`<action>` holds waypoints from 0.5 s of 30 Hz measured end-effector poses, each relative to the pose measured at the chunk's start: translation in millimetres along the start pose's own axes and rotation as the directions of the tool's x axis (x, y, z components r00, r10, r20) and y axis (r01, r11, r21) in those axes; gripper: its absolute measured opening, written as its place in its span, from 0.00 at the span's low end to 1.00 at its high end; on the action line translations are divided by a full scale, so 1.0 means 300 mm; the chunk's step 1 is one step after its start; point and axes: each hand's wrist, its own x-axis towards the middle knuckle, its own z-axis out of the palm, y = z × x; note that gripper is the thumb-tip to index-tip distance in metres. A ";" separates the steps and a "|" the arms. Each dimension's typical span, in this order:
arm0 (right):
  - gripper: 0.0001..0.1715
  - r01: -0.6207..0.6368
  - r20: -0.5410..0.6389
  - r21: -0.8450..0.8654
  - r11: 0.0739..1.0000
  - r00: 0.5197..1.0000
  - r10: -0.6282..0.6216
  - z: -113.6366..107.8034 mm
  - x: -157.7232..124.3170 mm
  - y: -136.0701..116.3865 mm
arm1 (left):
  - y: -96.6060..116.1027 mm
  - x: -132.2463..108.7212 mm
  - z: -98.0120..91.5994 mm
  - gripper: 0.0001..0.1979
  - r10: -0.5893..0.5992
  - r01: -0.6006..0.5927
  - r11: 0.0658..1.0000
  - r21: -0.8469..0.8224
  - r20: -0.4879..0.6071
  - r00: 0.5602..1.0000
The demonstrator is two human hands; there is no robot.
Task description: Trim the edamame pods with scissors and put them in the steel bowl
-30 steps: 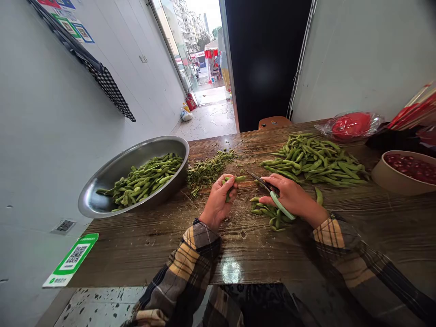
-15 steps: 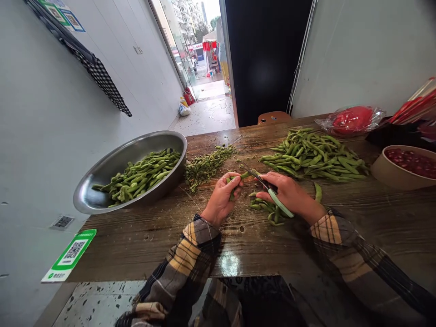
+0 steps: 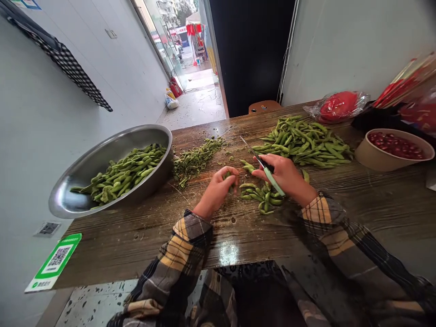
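My left hand is curled around a green soybean pod just above the wooden table. My right hand grips scissors with a pale green handle, blades pointing up and to the left, away from the pod. A small heap of pods lies between and below both hands. A large pile of pods sits behind my right hand. Cut pod tips are scattered behind my left hand.
A steel basin holding trimmed pods overhangs the table's left edge. A round tub of red berries and a bagged red item stand at the right. A white wall runs along the left; a chair back shows beyond the table.
My left hand has drawn the pod back and down from the scissor blades. My right hand has lifted the scissors slightly. The camera view has shifted to the right.
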 end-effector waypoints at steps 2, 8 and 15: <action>0.24 0.007 0.006 -0.003 1.000 1.000 -0.007 0.004 0.000 0.002 | -0.017 0.003 0.008 0.05 0.106 -0.108 0.916 0.387 0.027 0.994; 0.22 0.018 0.034 0.002 1.000 0.999 -0.018 0.011 -0.004 -0.008 | -0.048 0.008 0.004 0.05 0.143 -0.223 0.551 0.804 0.173 0.975; 0.25 0.006 0.062 -0.022 1.000 0.998 -0.004 0.007 -0.007 0.000 | -0.011 0.013 -0.054 0.10 0.137 -0.084 0.839 0.537 -0.059 0.989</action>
